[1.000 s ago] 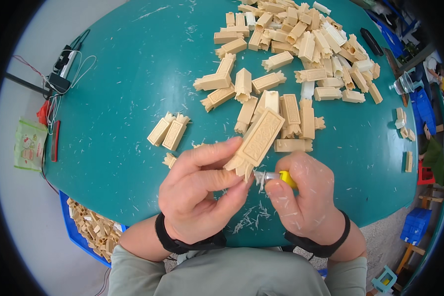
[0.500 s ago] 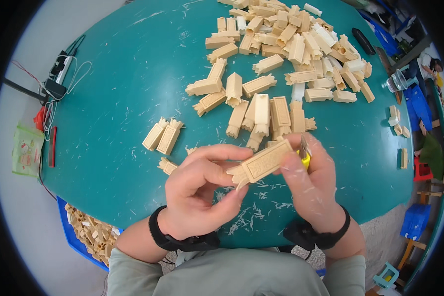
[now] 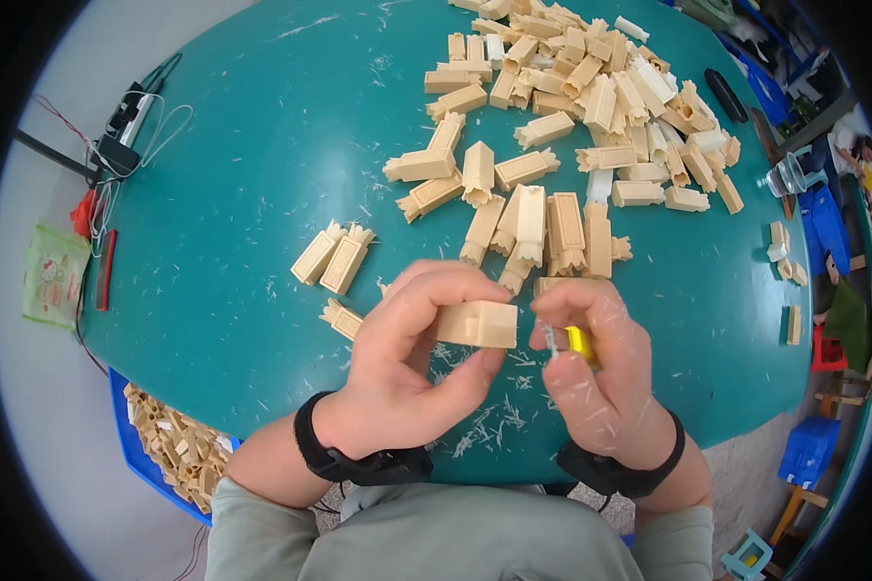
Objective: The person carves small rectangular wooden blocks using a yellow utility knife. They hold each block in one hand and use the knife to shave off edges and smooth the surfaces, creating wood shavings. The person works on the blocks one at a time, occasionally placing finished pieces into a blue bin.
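Note:
My left hand (image 3: 394, 363) grips a beige, box-shaped plastic piece (image 3: 481, 325) between thumb and fingers. Its plain, squared end points right, while the far end is hidden in the hand. Just to the right, my right hand (image 3: 608, 373) is closed around a small cutter knife with a yellow body (image 3: 578, 343). A short blade shows by the thumb, apart from the piece. Pale shavings cling to the right thumb and fingers. More thin shavings (image 3: 499, 423) lie on the green table (image 3: 262, 174) below my hands.
A large heap of similar beige and white pieces (image 3: 606, 97) covers the far right of the table. Two pieces (image 3: 347, 259) lie together left of my hands. A blue bin (image 3: 145, 465) full of pieces stands at lower left. A power strip with cables (image 3: 131, 136) is at the left edge.
My left hand has turned the piece so its plain end now faces right and its notched end is hidden. The right hand has let go of the piece and stands apart, still holding the knife.

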Tool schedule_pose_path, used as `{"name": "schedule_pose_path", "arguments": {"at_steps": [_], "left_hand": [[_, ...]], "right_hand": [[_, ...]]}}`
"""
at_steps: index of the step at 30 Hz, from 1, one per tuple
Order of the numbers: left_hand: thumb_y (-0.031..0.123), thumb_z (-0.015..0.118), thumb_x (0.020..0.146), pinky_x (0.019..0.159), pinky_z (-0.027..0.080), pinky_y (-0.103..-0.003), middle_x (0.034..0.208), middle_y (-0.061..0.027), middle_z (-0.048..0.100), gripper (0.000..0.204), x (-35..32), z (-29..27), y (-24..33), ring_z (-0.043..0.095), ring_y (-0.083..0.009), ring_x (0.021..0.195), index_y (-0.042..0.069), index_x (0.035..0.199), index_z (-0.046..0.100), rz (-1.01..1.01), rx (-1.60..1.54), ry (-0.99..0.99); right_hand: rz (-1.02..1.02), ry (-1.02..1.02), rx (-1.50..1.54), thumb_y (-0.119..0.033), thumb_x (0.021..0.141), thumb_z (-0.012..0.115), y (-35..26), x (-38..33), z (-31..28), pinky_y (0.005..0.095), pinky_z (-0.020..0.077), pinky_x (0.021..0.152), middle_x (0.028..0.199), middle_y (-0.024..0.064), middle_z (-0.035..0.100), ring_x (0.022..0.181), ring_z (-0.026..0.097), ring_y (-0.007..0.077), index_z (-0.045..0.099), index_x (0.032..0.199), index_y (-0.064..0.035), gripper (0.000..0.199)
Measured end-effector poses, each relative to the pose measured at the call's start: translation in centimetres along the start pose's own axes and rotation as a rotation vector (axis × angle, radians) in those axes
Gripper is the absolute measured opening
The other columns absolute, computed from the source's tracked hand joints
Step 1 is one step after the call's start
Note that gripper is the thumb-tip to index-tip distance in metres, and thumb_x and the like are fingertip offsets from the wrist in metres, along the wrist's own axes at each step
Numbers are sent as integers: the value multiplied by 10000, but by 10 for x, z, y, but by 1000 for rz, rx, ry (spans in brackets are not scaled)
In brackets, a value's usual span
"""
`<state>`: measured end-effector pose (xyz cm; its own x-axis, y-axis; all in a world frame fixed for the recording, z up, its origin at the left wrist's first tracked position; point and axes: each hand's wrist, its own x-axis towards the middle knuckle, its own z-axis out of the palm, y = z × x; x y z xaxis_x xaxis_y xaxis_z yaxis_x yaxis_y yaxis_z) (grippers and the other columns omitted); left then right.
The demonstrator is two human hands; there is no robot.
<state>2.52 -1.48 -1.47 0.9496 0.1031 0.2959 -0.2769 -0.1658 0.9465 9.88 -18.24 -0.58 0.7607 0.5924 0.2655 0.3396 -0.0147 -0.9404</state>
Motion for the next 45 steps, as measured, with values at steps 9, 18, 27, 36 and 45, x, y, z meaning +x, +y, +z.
{"name": "schedule_pose_path", "arguments": {"at_steps": [9, 18, 27, 36, 45], "left_hand": [[87, 686, 746, 736, 433, -280, 995, -111, 497, 385, -3, 0, -7, 518, -169, 863, 26, 1056, 465, 235, 133, 196], [-45, 685, 659, 751, 450, -272, 1021, -129, 494, 412, -5, 3, -6, 524, -176, 890, 6, 1022, 499, 296, 56, 254], [-87, 672, 659, 738, 457, -259, 1033, -131, 482, 442, -5, 2, -5, 535, -154, 873, 25, 1045, 487, 252, 29, 165], [31, 701, 698, 698, 421, -268, 960, -118, 540, 344, -4, 5, 7, 517, -166, 821, 51, 971, 494, 226, 92, -117], [119, 667, 789, 854, 402, -309, 1084, -136, 534, 407, -1, -3, -1, 503, -220, 982, -28, 1134, 510, 57, -123, -73]], "right_hand": [[-36, -134, -268, -232, 827, 615, -7, 0, -1, 324, 390, 463, 642, 104, 513, 520, 503, 263, 538, 779, -24, 226], [-55, -109, -315, -231, 812, 633, -8, 0, 1, 328, 380, 448, 626, 99, 495, 513, 496, 266, 530, 747, -23, 241], [-134, -95, -373, -233, 802, 644, -4, 3, -1, 332, 363, 432, 617, 93, 486, 497, 483, 266, 512, 718, -31, 255], [7, 3, -403, -239, 839, 608, 6, 11, -5, 353, 370, 448, 582, 114, 465, 508, 485, 294, 502, 720, -36, 258], [47, -55, -144, -264, 861, 587, -6, 9, -12, 304, 378, 484, 604, 112, 464, 500, 444, 230, 510, 755, -15, 281]]}}
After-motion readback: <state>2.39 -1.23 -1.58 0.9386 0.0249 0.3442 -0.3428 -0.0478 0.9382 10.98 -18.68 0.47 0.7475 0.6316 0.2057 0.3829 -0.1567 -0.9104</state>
